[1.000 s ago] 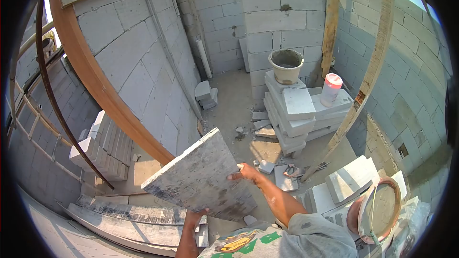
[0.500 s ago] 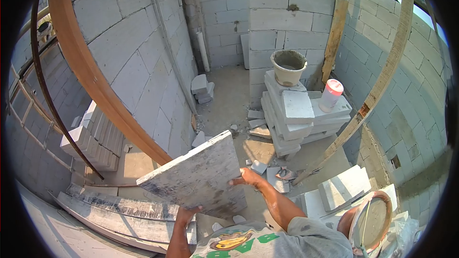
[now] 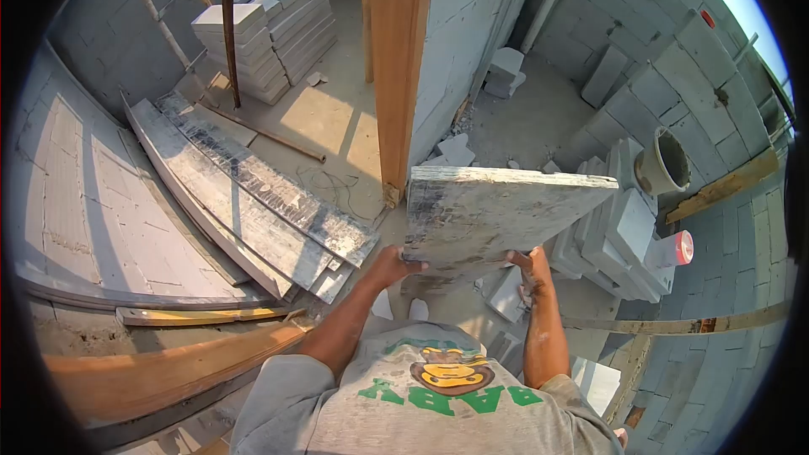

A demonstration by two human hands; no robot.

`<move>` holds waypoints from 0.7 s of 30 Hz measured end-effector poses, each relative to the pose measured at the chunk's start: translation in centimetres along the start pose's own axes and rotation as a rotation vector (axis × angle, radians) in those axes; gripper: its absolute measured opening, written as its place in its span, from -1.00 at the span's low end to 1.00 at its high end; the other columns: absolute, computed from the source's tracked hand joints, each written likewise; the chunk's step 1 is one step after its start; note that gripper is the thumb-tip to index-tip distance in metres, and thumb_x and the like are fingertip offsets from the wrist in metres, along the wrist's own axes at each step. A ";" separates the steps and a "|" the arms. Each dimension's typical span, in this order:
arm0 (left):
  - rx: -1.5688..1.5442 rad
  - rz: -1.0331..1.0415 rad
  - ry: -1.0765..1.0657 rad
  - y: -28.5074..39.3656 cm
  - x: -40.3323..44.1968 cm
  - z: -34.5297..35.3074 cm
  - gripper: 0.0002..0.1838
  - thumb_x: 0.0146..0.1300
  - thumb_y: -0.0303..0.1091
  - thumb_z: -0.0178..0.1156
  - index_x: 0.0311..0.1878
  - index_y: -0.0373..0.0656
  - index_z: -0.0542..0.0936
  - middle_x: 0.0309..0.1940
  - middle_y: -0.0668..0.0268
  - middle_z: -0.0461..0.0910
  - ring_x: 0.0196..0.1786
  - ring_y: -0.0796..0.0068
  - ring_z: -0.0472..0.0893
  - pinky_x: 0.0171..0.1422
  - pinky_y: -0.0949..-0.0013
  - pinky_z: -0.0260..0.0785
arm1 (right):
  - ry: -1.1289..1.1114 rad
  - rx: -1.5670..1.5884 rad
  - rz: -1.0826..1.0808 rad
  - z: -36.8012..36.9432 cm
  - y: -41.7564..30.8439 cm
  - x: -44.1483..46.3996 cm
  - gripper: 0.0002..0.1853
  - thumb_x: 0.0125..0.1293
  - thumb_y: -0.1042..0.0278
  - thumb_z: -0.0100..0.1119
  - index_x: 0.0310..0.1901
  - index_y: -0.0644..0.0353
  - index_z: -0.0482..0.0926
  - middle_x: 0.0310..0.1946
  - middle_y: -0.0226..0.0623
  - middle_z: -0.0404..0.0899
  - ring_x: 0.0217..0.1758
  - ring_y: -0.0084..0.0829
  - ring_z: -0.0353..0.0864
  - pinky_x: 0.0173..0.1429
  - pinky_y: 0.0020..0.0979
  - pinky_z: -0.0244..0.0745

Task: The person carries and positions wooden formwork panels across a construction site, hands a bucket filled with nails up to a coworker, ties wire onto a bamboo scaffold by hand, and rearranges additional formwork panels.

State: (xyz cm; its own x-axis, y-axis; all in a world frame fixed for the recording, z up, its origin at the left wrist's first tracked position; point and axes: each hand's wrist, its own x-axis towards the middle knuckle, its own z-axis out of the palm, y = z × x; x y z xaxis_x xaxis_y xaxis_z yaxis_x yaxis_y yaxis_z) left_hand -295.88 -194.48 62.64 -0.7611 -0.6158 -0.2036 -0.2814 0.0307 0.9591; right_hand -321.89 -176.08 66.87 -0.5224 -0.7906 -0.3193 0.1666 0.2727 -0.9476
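A worn, stained grey board (image 3: 489,219) is held upright in front of my body, its pale top edge facing up. My left hand (image 3: 394,268) grips its left side low down, thumb on the near face. On the right side, my right hand (image 3: 533,268) has hold of the board, with its thumb on the near face too. The fingers behind the board are hidden. Both arms reach forward from my grey shirt (image 3: 447,388).
Long stained planks (image 3: 253,202) lie at the left, beyond them stacked pale blocks (image 3: 278,29). A wooden post (image 3: 400,59) stands just past the board. At right are more blocks (image 3: 628,227), a bucket (image 3: 661,162) and a red-lidded container (image 3: 674,248).
The view has swung left, bringing the planks and left block stack nearer the middle. The board now faces me more squarely, still held in both hands.
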 end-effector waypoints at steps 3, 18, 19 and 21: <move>0.118 0.037 -0.009 -1.0 0.5 -0.7 -0.59 -0.03 -0.19 0.37 -0.13 -0.23 0.61 -0.33 0.09 0.65 -0.30 0.23 0.63 -0.14 0.31 0.41 | 0.053 -0.015 -0.018 0.5 -1.7 0.9 -0.19 -0.21 -0.05 0.49 0.02 0.35 0.42 -0.12 -0.28 0.53 -0.06 -0.40 0.46 0.07 -0.39 0.29; 0.436 0.285 -0.302 0.6 1.3 -2.2 -0.61 0.09 -0.06 0.26 -0.01 0.07 0.58 -0.30 0.18 0.62 -0.26 0.11 0.60 -0.18 0.16 0.41 | 0.693 -1.015 -1.128 12.6 -23.3 -1.6 -0.47 0.39 -0.09 -0.20 -0.36 0.21 0.60 -0.46 -0.33 0.60 -0.16 -0.33 0.55 0.30 -0.17 0.09; 0.424 0.279 -0.316 0.3 1.5 -2.4 -0.60 0.10 -0.05 0.25 0.01 0.08 0.57 -0.28 0.18 0.62 -0.25 0.12 0.60 -0.18 0.16 0.41 | 0.677 -1.010 -1.103 12.9 -23.1 -1.7 -0.46 0.39 -0.09 -0.20 -0.44 0.19 0.61 -0.52 -0.36 0.59 -0.24 -0.37 0.57 0.29 -0.18 0.09; 0.413 0.262 -0.359 0.0 1.3 -3.1 -0.58 0.11 -0.03 0.23 0.04 0.09 0.56 -0.25 0.18 0.62 -0.23 0.13 0.60 -0.17 0.16 0.42 | 0.701 -0.963 -1.168 14.1 -23.4 -0.9 -0.45 0.41 0.01 -0.21 -0.69 0.15 0.44 -0.71 -0.42 0.44 -0.53 -0.47 0.36 -0.05 -0.32 0.19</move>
State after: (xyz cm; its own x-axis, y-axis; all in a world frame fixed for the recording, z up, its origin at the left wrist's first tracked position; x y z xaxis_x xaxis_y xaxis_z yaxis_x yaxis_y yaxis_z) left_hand -295.09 -197.73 63.02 -0.9651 -0.2446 -0.0932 -0.2064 0.4925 0.8455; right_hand -313.51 -189.48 89.16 -0.2792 -0.4888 0.8265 -0.9594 0.1777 -0.2190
